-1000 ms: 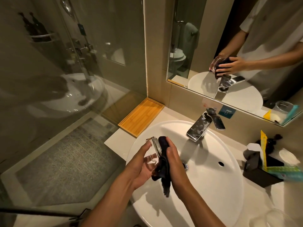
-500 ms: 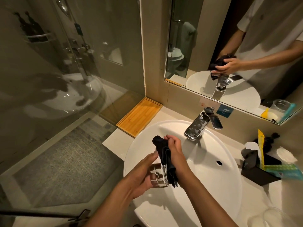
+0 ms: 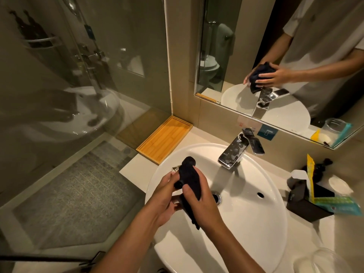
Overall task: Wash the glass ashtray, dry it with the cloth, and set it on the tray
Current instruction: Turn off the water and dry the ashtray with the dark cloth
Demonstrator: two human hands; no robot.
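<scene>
Over the left part of the white basin (image 3: pixel 256 223), my left hand (image 3: pixel 163 198) grips the glass ashtray (image 3: pixel 175 168); only a sliver of its rim shows beside the cloth. My right hand (image 3: pixel 199 201) presses the dark cloth (image 3: pixel 190 178) around the ashtray, covering nearly all of it. A tail of cloth hangs below my right palm. The bamboo tray (image 3: pixel 165 139) lies bare on the counter's far left corner, against the wall and the shower glass.
A chrome faucet (image 3: pixel 236 150) juts over the basin behind my hands. A black box with packets (image 3: pixel 309 201) sits on the right counter, and a clear glass (image 3: pixel 325 261) near the lower right. The mirror (image 3: pixel 275 56) hangs above; the shower glass (image 3: pixel 78 95) stands left.
The cloth now wraps over the ashtray, hiding most of the glass that showed below it half a second ago. Both hands have turned it while staying over the basin.
</scene>
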